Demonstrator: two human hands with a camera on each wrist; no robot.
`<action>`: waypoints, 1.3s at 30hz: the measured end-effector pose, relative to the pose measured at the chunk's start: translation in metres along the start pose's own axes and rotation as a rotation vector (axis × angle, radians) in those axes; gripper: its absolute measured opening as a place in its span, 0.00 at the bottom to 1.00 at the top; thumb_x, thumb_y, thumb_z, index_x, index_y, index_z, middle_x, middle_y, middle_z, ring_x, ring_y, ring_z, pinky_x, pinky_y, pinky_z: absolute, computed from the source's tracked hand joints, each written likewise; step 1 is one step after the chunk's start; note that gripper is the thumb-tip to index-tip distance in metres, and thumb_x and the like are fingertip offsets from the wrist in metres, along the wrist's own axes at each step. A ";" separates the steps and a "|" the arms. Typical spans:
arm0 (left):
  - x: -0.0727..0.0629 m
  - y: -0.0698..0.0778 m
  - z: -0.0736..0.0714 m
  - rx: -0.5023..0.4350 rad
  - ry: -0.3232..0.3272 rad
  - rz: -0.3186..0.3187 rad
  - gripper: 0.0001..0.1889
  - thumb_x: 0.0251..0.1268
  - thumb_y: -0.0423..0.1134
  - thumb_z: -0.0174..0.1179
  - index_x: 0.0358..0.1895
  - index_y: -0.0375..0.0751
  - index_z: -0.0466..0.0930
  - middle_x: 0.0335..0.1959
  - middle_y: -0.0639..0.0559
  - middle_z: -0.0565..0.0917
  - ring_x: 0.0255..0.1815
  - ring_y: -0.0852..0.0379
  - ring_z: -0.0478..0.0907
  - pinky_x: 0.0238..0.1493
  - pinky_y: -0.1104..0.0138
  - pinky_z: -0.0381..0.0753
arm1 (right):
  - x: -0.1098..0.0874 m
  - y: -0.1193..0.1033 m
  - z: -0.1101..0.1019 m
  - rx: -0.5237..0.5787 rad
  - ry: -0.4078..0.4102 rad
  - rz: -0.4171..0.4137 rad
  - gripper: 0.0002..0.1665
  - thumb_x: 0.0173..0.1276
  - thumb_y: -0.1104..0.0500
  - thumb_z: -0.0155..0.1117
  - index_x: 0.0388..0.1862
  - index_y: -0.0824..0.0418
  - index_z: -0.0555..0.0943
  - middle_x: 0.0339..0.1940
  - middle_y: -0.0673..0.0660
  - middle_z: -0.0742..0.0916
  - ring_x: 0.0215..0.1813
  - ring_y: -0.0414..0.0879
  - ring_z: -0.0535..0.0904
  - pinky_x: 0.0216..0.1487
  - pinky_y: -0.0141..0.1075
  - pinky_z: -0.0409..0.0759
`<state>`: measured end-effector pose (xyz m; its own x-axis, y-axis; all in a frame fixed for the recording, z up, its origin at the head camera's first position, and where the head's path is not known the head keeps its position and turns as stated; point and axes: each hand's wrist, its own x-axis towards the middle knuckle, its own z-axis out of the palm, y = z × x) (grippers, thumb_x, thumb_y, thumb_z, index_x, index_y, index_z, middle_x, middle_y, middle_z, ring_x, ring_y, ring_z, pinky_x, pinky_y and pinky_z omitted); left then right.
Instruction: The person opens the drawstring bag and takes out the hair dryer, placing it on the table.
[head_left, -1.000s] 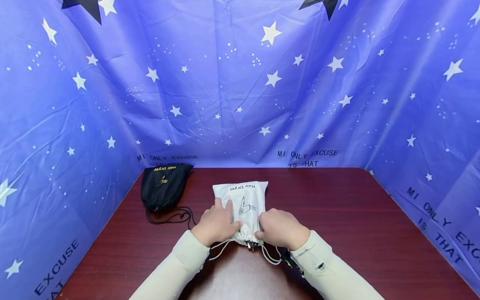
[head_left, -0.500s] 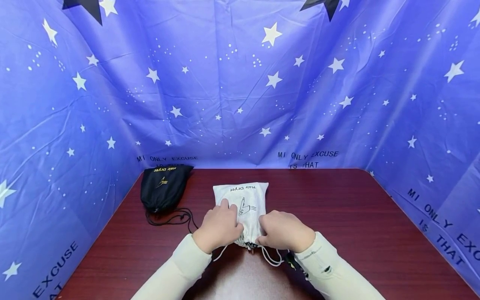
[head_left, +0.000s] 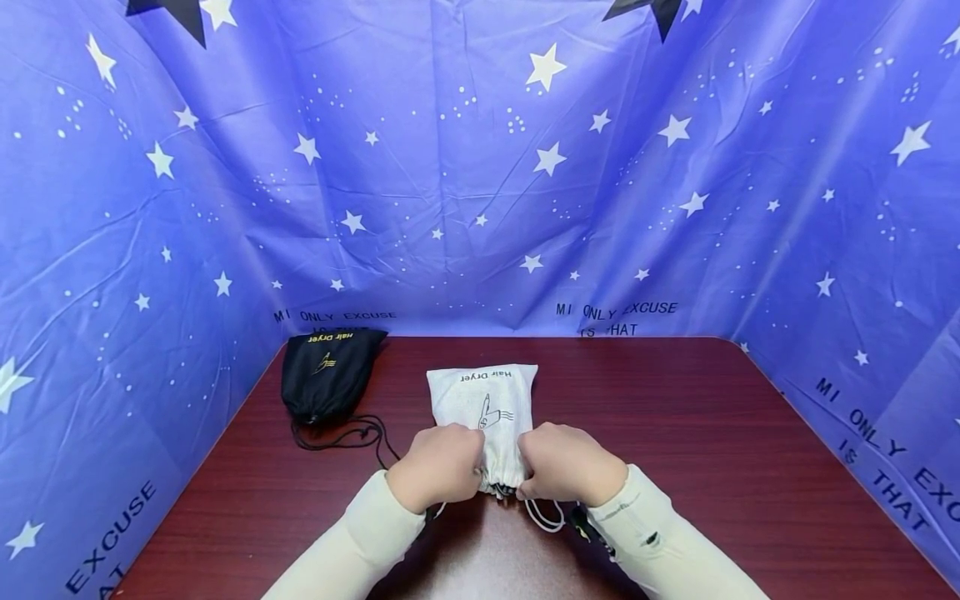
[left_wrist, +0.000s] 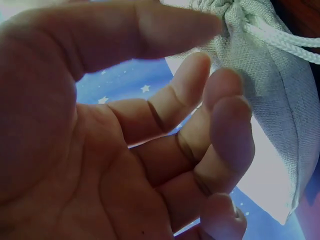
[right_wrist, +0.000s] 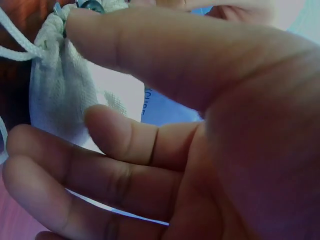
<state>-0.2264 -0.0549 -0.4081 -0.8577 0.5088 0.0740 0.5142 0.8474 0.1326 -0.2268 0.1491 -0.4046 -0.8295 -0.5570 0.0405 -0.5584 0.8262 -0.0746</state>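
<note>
In the head view a white drawstring bag (head_left: pixel 495 412) printed "Hair Dryer" lies flat mid-table, its gathered mouth toward the person. Something dark with metal prongs (head_left: pixel 502 491) shows at the mouth. My left hand (head_left: pixel 437 467) grips the bag's left side near the mouth; its thumb (left_wrist: pixel 185 32) lies against the gathered cloth (left_wrist: pixel 235 30) in the left wrist view. At the opposite side my right hand (head_left: pixel 567 464) holds the cloth, thumb at the mouth and curled fingers (right_wrist: pixel 107 132) along the side. White cords (head_left: pixel 547 521) loop out beside the right hand.
A black drawstring bag (head_left: pixel 327 379), also printed "Hair Dryer", rests at the back left of the dark red table (head_left: pixel 652 400). Its black cord (head_left: pixel 367 429) trails toward my left hand. Blue star-patterned cloth (head_left: pixel 465 167) walls the table at the back and sides.
My left hand has slid from the top of the white bag toward its mouth, and its spread fingers have curled. The right hand has shifted slightly toward the person; the bag has barely moved.
</note>
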 end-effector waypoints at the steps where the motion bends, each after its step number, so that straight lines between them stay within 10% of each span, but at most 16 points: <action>1: 0.000 0.000 0.000 0.005 -0.001 0.003 0.20 0.46 0.35 0.68 0.15 0.54 0.62 0.15 0.61 0.64 0.17 0.61 0.60 0.15 0.60 0.64 | 0.000 0.000 0.001 0.000 0.000 -0.002 0.24 0.44 0.45 0.83 0.16 0.46 0.72 0.15 0.42 0.76 0.20 0.41 0.73 0.23 0.42 0.73; 13: 0.007 -0.001 0.015 0.138 0.056 -0.059 0.22 0.34 0.53 0.82 0.19 0.53 0.74 0.19 0.57 0.79 0.19 0.54 0.77 0.18 0.54 0.74 | 0.002 -0.005 0.007 -0.003 -0.015 0.079 0.27 0.37 0.39 0.86 0.12 0.44 0.72 0.17 0.45 0.78 0.21 0.45 0.74 0.23 0.46 0.75; 39: 0.009 0.002 0.018 0.128 0.101 -0.001 0.21 0.40 0.49 0.77 0.15 0.54 0.69 0.16 0.58 0.76 0.16 0.55 0.73 0.15 0.56 0.70 | 0.007 0.001 0.011 -0.015 0.006 0.037 0.23 0.43 0.46 0.80 0.13 0.45 0.70 0.17 0.45 0.76 0.20 0.44 0.71 0.21 0.45 0.71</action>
<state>-0.2330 -0.0465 -0.4250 -0.8511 0.4956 0.1733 0.5042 0.8636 0.0063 -0.2328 0.1454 -0.4154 -0.8495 -0.5258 0.0442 -0.5276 0.8473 -0.0614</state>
